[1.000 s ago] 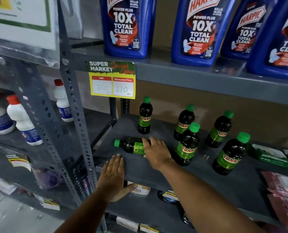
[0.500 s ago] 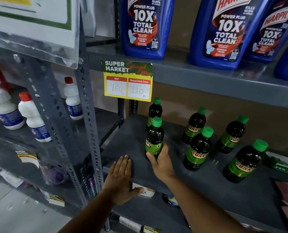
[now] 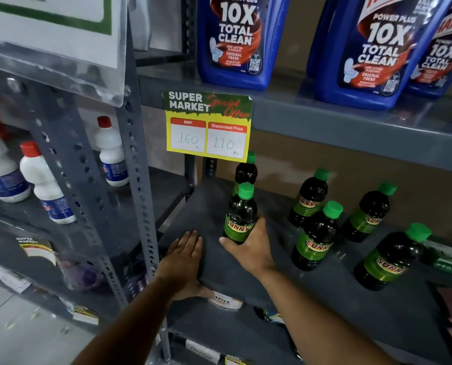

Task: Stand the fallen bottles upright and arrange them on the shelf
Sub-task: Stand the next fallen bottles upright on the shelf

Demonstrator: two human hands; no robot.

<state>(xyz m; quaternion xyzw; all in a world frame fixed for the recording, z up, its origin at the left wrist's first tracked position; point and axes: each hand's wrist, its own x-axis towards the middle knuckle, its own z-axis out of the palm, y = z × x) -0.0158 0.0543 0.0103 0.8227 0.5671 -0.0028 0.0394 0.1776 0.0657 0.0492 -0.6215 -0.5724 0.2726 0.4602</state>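
The right hand (image 3: 248, 248) is wrapping its fingers around the base of a Sunny bottle (image 3: 239, 216), which is standing upright near the shelf (image 3: 211, 270) front-left corner, directly ahead of another bottle (image 3: 246, 171). The left hand (image 3: 184, 262) is lying flat and open on the shelf's front edge, gripping nothing. Best to be letting go slowly, checking the base is sitting flat, lining it with the 4 other bottles (image 3: 317, 235) to the right.

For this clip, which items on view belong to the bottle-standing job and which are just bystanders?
Job: held Sunny bottle, right hand, five other Sunny bottles, grey shelf.

Bystanders: blue cleaner jugs, white bottles, price tag, left hand flat on the shelf edge.
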